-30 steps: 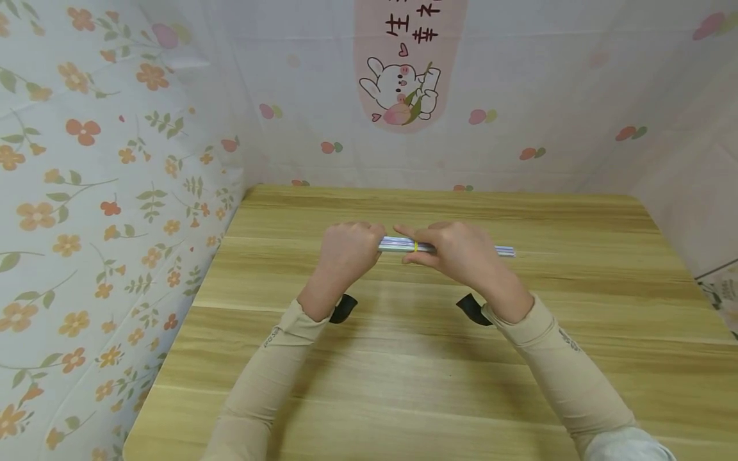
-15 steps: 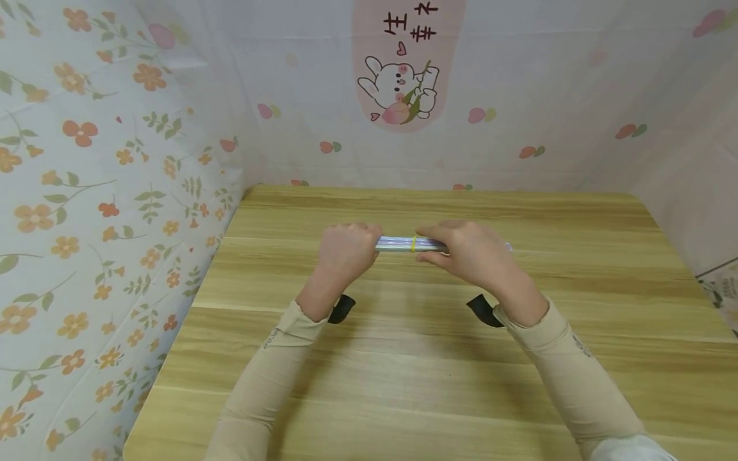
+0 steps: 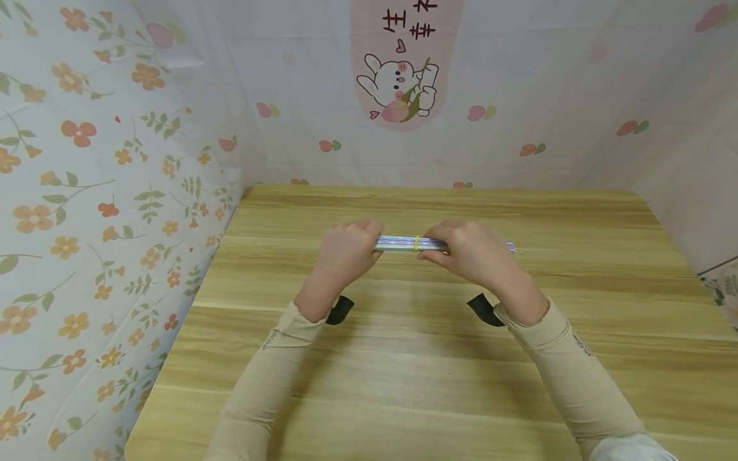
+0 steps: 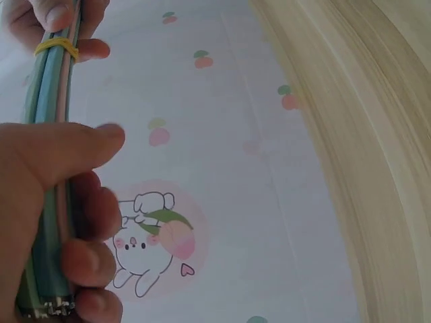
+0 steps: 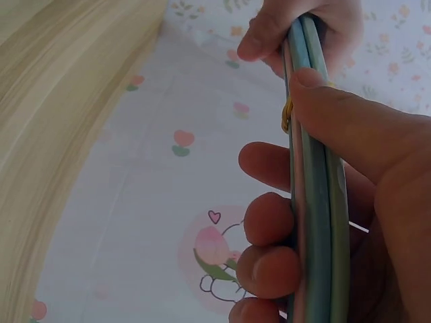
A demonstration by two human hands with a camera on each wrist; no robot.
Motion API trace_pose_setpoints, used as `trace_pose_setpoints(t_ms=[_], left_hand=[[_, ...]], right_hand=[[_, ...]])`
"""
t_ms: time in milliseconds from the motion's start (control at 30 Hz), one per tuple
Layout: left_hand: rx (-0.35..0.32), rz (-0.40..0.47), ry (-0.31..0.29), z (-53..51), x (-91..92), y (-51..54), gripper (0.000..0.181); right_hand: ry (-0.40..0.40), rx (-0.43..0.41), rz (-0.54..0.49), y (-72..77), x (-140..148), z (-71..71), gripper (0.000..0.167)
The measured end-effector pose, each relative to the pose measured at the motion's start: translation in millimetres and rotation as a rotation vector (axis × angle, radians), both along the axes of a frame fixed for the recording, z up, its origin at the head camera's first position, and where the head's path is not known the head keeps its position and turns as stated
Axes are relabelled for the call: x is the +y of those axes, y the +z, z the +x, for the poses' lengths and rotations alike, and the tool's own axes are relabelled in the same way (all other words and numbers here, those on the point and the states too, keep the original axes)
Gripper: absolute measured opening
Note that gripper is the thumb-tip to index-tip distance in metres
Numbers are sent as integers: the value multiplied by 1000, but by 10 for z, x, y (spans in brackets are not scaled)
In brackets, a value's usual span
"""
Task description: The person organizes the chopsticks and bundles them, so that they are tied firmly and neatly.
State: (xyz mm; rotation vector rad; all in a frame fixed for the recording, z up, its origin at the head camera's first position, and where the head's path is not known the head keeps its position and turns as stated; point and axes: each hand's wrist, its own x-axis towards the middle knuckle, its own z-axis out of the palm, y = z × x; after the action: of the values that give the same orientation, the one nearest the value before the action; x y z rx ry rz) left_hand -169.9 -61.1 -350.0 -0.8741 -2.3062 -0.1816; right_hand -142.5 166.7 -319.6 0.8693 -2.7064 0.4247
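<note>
A bundle of slim pastel pencils [image 3: 396, 242], with shiny metal-looking ends at one side, is held level above the table. A yellow rubber band [image 3: 416, 243] circles it between the hands. My left hand [image 3: 348, 251] grips the left part, fingers curled round it and thumb along it. My right hand [image 3: 475, 251] holds the right part, its thumb on top close to the band in the right wrist view. The bundle's right tip shows past the right hand. In the left wrist view the pencils [image 4: 48, 94] look blue, green and pink; each palm hides part of them.
Below the hands lies a wood-grain table [image 3: 398, 384]. A white cloth with fruit prints and a rabbit picture [image 3: 400, 86] hangs behind it. Floral cloth [image 3: 86, 224] covers the left side. Black straps [image 3: 340, 310] show at both wrists.
My right hand has slid right along the bundle, away from the rubber band, so the band now shows plainly between the hands. The left hand keeps its grip almost in place.
</note>
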Motion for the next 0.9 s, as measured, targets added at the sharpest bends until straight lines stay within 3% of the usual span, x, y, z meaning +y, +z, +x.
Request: trace_pose_setpoints(t_ms=[100,367,767,900], left_hand=[[-62,15,-33,-4,-35,6,17],[-319,55,-145,-6,-118,89,32],[-538,195,-245,-29,-241,109,33],[-556,221,-271,-28,-267,114,32]], right_hand=[[-4,-5,7,-6,11,-2,24],[-21,-18,11,-22,53,1,26],[-51,-37,1,-53,138,12,23],[-44,-25,-10,-64,175,16,22]])
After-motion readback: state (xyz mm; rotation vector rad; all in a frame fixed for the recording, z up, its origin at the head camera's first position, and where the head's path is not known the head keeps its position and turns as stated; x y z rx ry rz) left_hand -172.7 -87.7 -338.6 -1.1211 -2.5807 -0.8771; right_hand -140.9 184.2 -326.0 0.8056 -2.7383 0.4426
